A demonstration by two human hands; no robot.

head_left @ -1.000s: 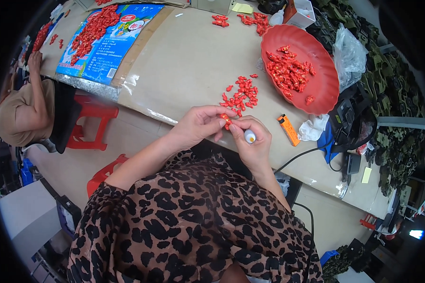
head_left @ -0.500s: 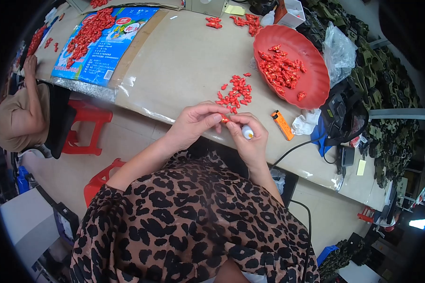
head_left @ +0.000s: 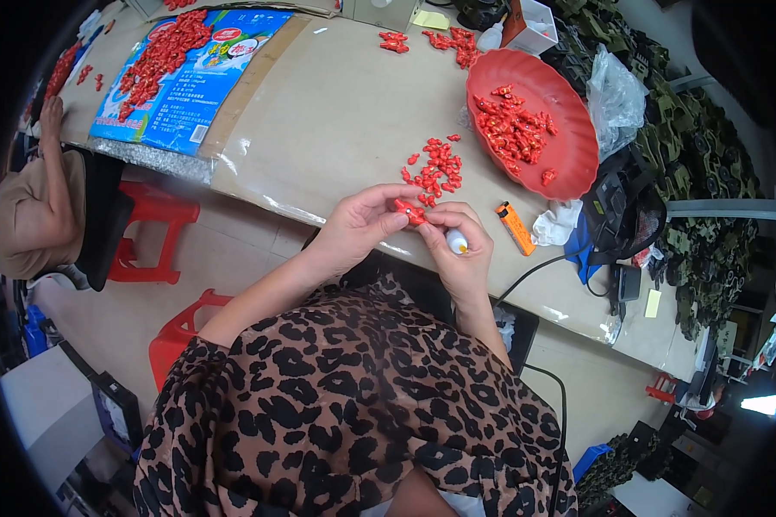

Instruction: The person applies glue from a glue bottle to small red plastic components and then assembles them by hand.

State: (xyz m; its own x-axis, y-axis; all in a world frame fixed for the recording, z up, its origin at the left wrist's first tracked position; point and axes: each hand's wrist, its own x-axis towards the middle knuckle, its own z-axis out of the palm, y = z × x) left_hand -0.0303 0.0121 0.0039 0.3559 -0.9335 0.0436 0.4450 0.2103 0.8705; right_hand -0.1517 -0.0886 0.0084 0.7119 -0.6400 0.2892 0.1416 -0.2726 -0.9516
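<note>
Shifted into fuller view, the red piece [head_left: 411, 212] looks glossy, knobbly.

Two bare hands in front, one left hand [head_left: 362, 224] and one right hand [head_left: 461, 250]; one red figurine [head_left: 412, 213] between their fingers; one small white bottle [head_left: 457, 242] in the right hand; one red scalloped bowl [head_left: 573, 164]; one orange lighter-shaped item [head_left: 516, 229]; one crumpled white tissue [head_left: 557, 224]; one clear plastic bag [head_left: 616, 99] beside the bowl; one blue printed sheet [head_left: 177, 116]; two red plastic stools [head_left: 165, 209] at left; two yellow notes [head_left: 653, 303] on the tabletop [head_left: 319, 103]; one co-worker [head_left: 34, 198]; three larger heaps of red pieces [head_left: 440, 168], in the bowl, on the sheet and loose, too crowded to count singly
</note>
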